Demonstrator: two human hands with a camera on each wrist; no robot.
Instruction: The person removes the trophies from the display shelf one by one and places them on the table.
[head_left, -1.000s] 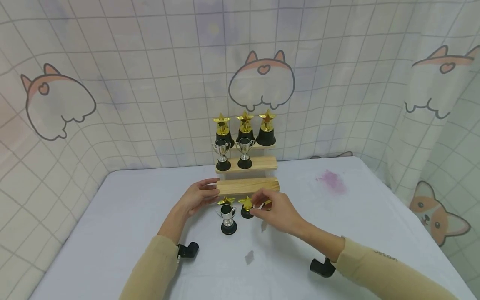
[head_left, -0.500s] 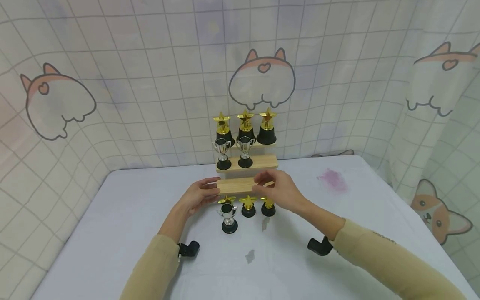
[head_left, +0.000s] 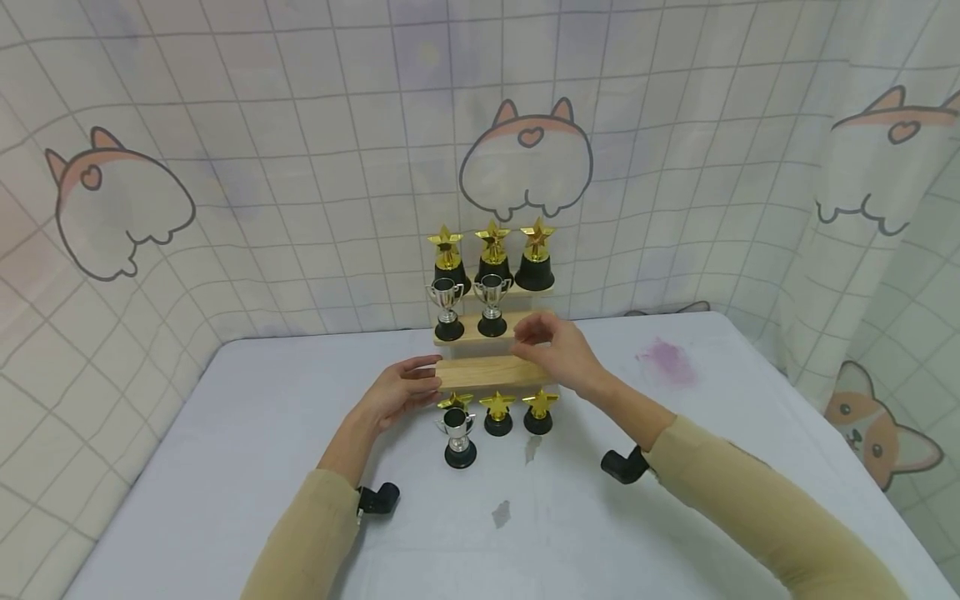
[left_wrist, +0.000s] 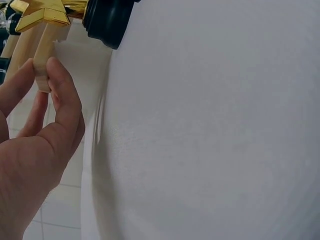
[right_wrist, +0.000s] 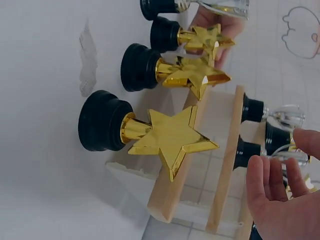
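My left hand (head_left: 397, 393) pinches the left end of the lowest wooden shelf (head_left: 487, 372) of a stepped rack; the left wrist view shows thumb and fingers on either side of the plank end (left_wrist: 42, 65). Loosely bent, my right hand (head_left: 561, 354) is over the right part of the rack, by the middle shelf (head_left: 469, 327), holding nothing. Two silver trophy cups, one left (head_left: 447, 300) and one right (head_left: 492, 297), stand on that shelf. In front of the rack are three gold star trophies, the rightmost (right_wrist: 170, 140) nearest the right wrist camera, and a silver trophy cup (head_left: 458, 437).
Three more gold star trophies stand on the top shelf, the right one (head_left: 536, 258) plainly seen. Behind the white-covered table (head_left: 300, 433) hangs a gridded curtain (head_left: 337, 167) with cartoon dogs. A grey patch (head_left: 501, 513) marks the cloth in front.
My right hand has left the front gold star trophies and moved up and back, past the lowest shelf to the middle shelf's right end. My left hand has stayed on the lowest shelf's end.
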